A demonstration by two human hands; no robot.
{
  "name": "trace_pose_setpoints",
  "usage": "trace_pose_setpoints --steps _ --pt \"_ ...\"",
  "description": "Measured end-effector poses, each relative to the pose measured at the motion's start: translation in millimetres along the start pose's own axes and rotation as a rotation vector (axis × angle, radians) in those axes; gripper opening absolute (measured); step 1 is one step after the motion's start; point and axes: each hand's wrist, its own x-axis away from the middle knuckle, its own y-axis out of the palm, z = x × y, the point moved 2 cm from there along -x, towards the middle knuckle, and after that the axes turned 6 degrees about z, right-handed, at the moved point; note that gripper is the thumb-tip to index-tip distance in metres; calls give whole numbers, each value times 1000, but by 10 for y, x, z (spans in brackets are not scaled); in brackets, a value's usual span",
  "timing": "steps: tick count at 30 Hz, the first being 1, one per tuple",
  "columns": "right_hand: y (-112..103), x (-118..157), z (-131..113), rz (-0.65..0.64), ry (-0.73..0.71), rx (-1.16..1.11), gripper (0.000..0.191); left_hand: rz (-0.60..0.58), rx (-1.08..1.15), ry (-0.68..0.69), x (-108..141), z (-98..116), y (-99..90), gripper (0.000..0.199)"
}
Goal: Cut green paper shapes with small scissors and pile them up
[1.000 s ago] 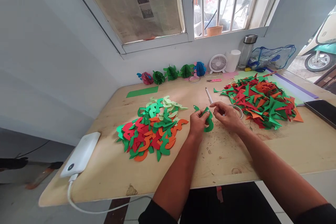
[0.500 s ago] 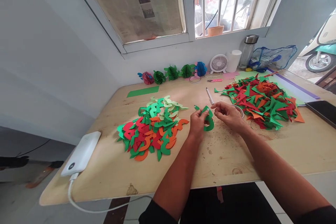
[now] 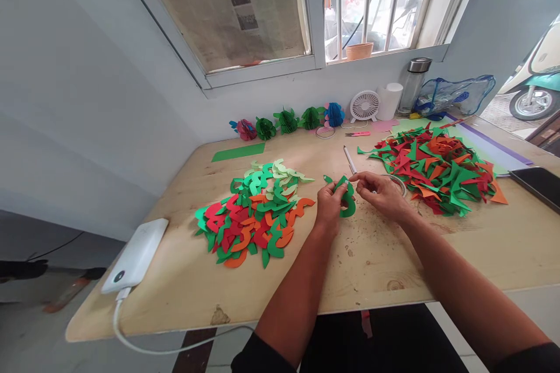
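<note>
My left hand [image 3: 329, 205] is closed on a curved green paper cutout [image 3: 349, 210] just above the table, thumb on top. A small whitish spot shows on or by the paper at the thumb tip. My right hand [image 3: 380, 193] is close on the right, fingers curled, the index fingertip at the cutout's upper edge. Whether it pinches anything small cannot be made out. Left of my hands lies a loose pile of cut paper shapes [image 3: 249, 218] in green, red, orange and pale green. Partly behind my right hand is a pale ring [image 3: 400, 185], perhaps a tape roll.
A white pen [image 3: 349, 159] lies beyond my hands, pink-handled snips [image 3: 357, 134] behind it. Paper offcuts [image 3: 441, 166] are heaped right, beside a phone [image 3: 538, 185]. Paper figures [image 3: 287, 121], a small fan [image 3: 364, 106] and a bottle [image 3: 413, 87] line the wall. A power bank [image 3: 135, 255] sits left.
My right hand has shifted slightly left, and its index fingertip now meets the green cutout's upper edge. The left hand stays nearly still with the cutout.
</note>
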Motion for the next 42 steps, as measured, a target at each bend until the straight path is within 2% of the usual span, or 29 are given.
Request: trace_pose_setpoints --steps 14,42 --pt "20 8 20 8 -49 48 30 -15 22 20 -43 -51 -10 28" --pt "46 17 41 5 -65 20 31 -7 -18 -37 31 43 0 25"
